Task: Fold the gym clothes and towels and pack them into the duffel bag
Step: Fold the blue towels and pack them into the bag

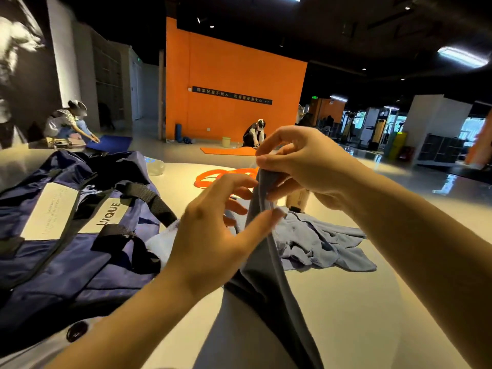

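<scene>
Holding up a grey cloth | our right hand pinches its top edge, our left hand pinches lower | bag lies left | blue garment lies unfolded on the floor | we judge packing barely begun

The right hand pinches the top edge of a grey-blue cloth and holds it up, and the left hand grips the same cloth lower, with its thumb on the fabric. On the pale worktop a navy duffel bag with black straps lies at the left, and a crumpled blue garment lies behind the hands. Farther back are orange bands, and near an orange wall two persons bend over mats on the floor.
</scene>
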Demonstrator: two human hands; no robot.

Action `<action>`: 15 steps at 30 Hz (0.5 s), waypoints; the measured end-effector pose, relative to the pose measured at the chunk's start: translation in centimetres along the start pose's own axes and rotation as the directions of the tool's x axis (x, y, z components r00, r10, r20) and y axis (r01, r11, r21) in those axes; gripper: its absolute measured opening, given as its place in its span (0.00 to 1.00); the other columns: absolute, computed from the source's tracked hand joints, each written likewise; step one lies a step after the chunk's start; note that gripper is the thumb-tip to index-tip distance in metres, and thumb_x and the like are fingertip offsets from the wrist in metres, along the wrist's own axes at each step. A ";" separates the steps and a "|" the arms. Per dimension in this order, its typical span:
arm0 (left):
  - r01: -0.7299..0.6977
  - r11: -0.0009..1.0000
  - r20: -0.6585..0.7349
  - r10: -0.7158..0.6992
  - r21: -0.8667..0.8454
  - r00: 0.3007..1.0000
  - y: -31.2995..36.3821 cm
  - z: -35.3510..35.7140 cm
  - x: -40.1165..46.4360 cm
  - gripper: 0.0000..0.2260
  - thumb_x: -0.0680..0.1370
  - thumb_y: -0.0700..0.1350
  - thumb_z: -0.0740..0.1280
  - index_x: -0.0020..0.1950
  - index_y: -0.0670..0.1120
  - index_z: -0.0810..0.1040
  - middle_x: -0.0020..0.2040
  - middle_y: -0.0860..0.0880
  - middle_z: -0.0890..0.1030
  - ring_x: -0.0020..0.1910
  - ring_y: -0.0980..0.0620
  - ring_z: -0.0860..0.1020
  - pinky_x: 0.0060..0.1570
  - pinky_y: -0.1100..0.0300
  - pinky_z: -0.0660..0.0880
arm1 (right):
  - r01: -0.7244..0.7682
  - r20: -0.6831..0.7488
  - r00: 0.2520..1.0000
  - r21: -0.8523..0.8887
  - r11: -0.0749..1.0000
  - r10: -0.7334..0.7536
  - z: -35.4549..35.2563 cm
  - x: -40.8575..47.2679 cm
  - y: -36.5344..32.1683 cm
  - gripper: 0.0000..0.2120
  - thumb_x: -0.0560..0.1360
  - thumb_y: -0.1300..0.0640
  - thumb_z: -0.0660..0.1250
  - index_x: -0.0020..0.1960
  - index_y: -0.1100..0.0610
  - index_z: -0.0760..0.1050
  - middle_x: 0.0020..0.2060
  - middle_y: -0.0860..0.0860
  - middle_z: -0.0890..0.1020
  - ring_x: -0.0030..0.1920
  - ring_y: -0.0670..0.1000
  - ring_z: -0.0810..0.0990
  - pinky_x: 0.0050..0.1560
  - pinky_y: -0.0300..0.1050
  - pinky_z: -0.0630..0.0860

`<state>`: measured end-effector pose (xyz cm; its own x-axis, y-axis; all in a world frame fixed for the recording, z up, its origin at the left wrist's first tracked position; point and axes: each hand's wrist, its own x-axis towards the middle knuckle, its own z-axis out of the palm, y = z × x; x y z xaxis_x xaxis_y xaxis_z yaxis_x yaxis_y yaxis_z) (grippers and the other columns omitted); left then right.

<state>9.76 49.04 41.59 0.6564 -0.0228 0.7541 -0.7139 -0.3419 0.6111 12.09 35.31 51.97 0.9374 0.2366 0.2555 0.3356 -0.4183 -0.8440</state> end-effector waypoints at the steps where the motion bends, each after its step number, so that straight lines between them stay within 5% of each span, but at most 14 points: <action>1: 0.022 1.000 0.012 -0.022 -0.003 1.000 0.0 0.3 -0.2 0.23 0.67 0.62 0.69 0.58 0.56 0.72 0.51 0.64 0.77 0.48 0.60 0.79 0.43 0.72 0.76 | 0.009 0.013 1.000 0.038 0.999 -0.009 0.2 -0.1 -0.1 0.05 0.74 0.65 0.66 0.49 0.58 0.75 0.39 0.56 0.80 0.35 0.52 0.84 0.36 0.45 0.83; 4: 0.067 0.998 -0.017 -0.067 0.003 0.998 -0.7 0.3 -0.2 0.20 0.68 0.59 0.70 0.58 0.58 0.71 0.49 0.65 0.78 0.45 0.61 0.80 0.44 0.70 0.78 | 0.048 0.034 0.998 0.084 0.995 -0.051 0.7 -0.5 0.0 0.05 0.75 0.67 0.65 0.47 0.60 0.76 0.39 0.56 0.81 0.35 0.50 0.84 0.37 0.42 0.82; 7: 0.097 0.995 -0.036 -0.098 -0.025 0.994 -1.6 -0.4 0.2 0.14 0.71 0.54 0.64 0.54 0.52 0.78 0.45 0.55 0.83 0.44 0.55 0.82 0.44 0.62 0.80 | 0.079 0.111 0.990 0.052 0.995 -0.085 0.7 -0.8 0.1 0.12 0.78 0.71 0.59 0.46 0.58 0.77 0.42 0.55 0.81 0.34 0.47 0.83 0.35 0.37 0.80; 11: 0.084 0.994 0.027 -0.087 0.074 0.996 -1.4 -1.6 0.6 0.13 0.69 0.55 0.62 0.51 0.55 0.76 0.47 0.57 0.80 0.43 0.57 0.79 0.48 0.67 0.75 | 0.228 0.317 0.936 -0.211 0.951 -0.154 1.1 -1.1 0.7 0.17 0.73 0.71 0.66 0.47 0.48 0.76 0.52 0.49 0.79 0.46 0.47 0.82 0.41 0.37 0.81; 15: 0.055 0.988 0.022 -0.059 0.148 0.998 -1.7 -2.5 0.7 0.12 0.70 0.55 0.62 0.52 0.56 0.75 0.46 0.58 0.79 0.40 0.59 0.78 0.47 0.69 0.74 | 0.259 0.222 0.956 -0.322 0.911 -0.193 1.8 -0.3 1.4 0.10 0.71 0.61 0.71 0.41 0.47 0.74 0.47 0.46 0.77 0.46 0.51 0.82 0.41 0.44 0.82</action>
<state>10.80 51.90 41.68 0.7028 -0.0235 0.7110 -0.6327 -0.4775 0.6097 12.07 36.22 49.90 0.8106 0.5016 0.3021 0.5779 -0.6025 -0.5504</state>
